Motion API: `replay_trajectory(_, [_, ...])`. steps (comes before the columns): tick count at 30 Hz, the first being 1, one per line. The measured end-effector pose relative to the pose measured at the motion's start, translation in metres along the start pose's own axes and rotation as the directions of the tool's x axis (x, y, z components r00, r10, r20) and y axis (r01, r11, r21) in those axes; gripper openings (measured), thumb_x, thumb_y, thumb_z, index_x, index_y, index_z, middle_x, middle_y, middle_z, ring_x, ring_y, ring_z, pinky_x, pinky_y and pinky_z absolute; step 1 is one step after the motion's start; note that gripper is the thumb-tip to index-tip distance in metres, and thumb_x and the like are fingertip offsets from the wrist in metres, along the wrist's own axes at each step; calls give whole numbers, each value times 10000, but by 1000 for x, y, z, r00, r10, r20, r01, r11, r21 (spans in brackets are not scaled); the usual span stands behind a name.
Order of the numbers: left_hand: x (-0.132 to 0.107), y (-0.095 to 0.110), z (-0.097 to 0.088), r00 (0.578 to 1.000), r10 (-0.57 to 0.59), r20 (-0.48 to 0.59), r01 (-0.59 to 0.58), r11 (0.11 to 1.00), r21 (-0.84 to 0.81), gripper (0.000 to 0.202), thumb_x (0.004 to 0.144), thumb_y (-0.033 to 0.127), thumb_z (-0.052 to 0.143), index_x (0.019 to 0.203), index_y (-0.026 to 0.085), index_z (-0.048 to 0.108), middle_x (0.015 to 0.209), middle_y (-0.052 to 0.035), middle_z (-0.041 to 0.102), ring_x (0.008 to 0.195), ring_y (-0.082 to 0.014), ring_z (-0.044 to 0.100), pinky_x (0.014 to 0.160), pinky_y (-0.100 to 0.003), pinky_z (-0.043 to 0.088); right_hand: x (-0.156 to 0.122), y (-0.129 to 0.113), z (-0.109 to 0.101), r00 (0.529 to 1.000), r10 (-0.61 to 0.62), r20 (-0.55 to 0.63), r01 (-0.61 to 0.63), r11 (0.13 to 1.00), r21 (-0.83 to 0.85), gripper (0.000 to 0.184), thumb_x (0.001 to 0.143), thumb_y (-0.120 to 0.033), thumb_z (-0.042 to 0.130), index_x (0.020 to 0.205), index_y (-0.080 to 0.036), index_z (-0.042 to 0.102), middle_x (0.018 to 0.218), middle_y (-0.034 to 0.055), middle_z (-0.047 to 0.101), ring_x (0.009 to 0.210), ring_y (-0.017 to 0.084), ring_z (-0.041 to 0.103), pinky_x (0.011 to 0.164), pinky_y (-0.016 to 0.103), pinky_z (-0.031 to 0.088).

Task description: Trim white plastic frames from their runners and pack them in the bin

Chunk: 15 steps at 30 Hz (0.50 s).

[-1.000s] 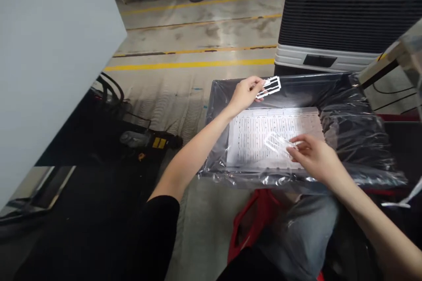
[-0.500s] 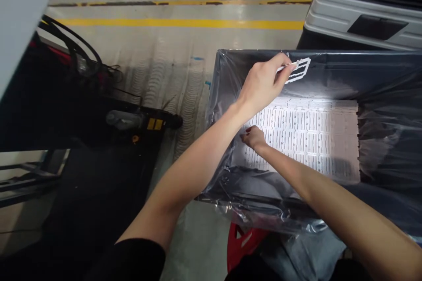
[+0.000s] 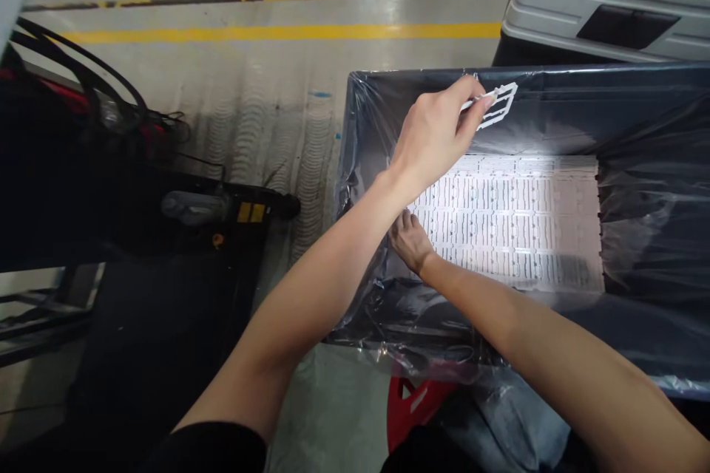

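My left hand is closed in a pinch on a thin white plastic frame with slots, held tilted above the lined bin. Lower down, my right hand reaches inside the bin's left end, back of the hand up. Its fingers look stretched out beside the left edge of the white slotted parts; the fingertips are partly hidden. Those parts lie packed in neat rows on the bottom of the bin. Clear plastic film lines the dark bin and hangs over its rim.
A grey and black case stands behind the bin. To the left is a dark machine or cart with black cables. Something red shows below the bin's near edge. Yellow lines mark the floor.
My right hand has turned and flattened, shifting slightly left along the bin's end. My left hand still holds the white frame in nearly the same place. The whole view has shifted a little.
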State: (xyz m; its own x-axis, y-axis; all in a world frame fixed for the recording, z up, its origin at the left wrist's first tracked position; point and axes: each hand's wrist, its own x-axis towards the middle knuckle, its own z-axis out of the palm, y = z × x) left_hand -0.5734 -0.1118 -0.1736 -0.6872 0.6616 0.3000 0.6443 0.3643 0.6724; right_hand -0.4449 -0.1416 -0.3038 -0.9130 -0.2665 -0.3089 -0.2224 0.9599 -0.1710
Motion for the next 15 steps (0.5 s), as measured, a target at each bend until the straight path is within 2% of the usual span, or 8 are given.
replay_trajectory(6, [0,2,-5,999,-45,16,45,999,-23,305,1093,495,483,1080,271,690,893,-64,769,817,-234,716,780,-358,497,3,4,1,1000,-1,-22,-1,998,-60,368,1087,-92,439,1392,33,603,1400,305,591,1257,376,580,990,474,488])
replay_trajectory(11, [0,7,-8,997,-73,23,74,997,-15,221,1101,402,508,1052,251,662,907,-21,774,791,-193,674,778,-330,469,1,7,-2,1000,7,-15,-8,998,-59,403,1072,-52,375,1391,58,597,1391,334,583,1237,383,581,955,470,492])
replay_trajectory(15, [0,9,-9,995,-85,42,85,996,7,222,1099,361,510,1020,229,670,851,-28,754,764,-189,667,767,-330,454,-1,7,-6,1000,12,11,-11,999,-42,446,1059,-33,326,1410,81,574,1412,362,554,1259,403,559,972,489,477])
